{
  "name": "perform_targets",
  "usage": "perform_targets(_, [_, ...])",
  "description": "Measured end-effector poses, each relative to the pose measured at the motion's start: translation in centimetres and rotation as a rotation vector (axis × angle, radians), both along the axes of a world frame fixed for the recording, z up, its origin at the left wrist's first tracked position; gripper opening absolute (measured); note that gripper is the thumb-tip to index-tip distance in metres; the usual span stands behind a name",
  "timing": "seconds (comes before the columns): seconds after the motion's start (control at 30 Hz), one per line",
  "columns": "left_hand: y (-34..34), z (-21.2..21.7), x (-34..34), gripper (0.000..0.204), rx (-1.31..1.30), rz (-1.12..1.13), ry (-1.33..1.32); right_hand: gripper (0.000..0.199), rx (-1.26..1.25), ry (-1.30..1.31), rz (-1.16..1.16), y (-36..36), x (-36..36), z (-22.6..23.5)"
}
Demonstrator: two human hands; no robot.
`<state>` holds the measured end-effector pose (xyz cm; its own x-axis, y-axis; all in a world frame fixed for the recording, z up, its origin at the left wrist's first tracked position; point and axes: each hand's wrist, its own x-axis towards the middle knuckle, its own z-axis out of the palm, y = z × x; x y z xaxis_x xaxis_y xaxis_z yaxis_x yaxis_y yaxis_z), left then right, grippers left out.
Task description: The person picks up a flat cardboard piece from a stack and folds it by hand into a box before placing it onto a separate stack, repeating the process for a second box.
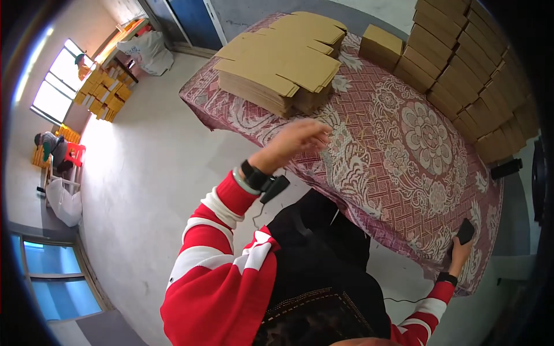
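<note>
My left hand (pixel 301 138) hovers over the near left edge of the patterned tablecloth (pixel 398 173), just in front of a stack of flat, unfolded cardboard box blanks (pixel 277 57). Its fingers are loosely bent and apart, with nothing between them. At the table's right end, my right hand (pixel 460 252) grips a small black rectangular object (pixel 465 232), whose exact kind I cannot make out. Both wrists wear dark bands, and the left one carries a black device (pixel 274 187).
Folded brown boxes (pixel 461 75) stand piled along the table's far right side, near a black cylinder (pixel 506 168). One box (pixel 381 46) sits beside the blanks. Far left, two people work near yellow boxes (pixel 104 92), a white sack (pixel 147 52) and a red stool (pixel 75 154).
</note>
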<state>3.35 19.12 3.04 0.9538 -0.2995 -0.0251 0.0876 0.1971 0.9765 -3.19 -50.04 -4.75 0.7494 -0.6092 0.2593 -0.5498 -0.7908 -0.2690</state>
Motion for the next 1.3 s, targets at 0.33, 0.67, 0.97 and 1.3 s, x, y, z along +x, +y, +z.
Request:
perform_targets(0.33, [16.1,0.1,5.7,0.026,-0.150,0.708,-0.185,0.059,-0.166,0.093,0.397,7.7,5.4,4.7])
perform_targets(0.67, [23.1,0.6,10.6,0.031,0.202,1.071,0.003,0.028,0.347,-0.275,1.571,47.1,13.7,11.9])
perform_targets(0.97, [25.9,1.3,10.2,0.020,0.206,1.003,0.105,0.034,0.077,-0.421,1.547,60.7,17.1,10.7])
perform_targets(1.3, [26.6,4.7,9.6,0.017,0.076,0.929,-0.022,0.042,0.148,-0.342,1.415,61.0,18.0,11.6])
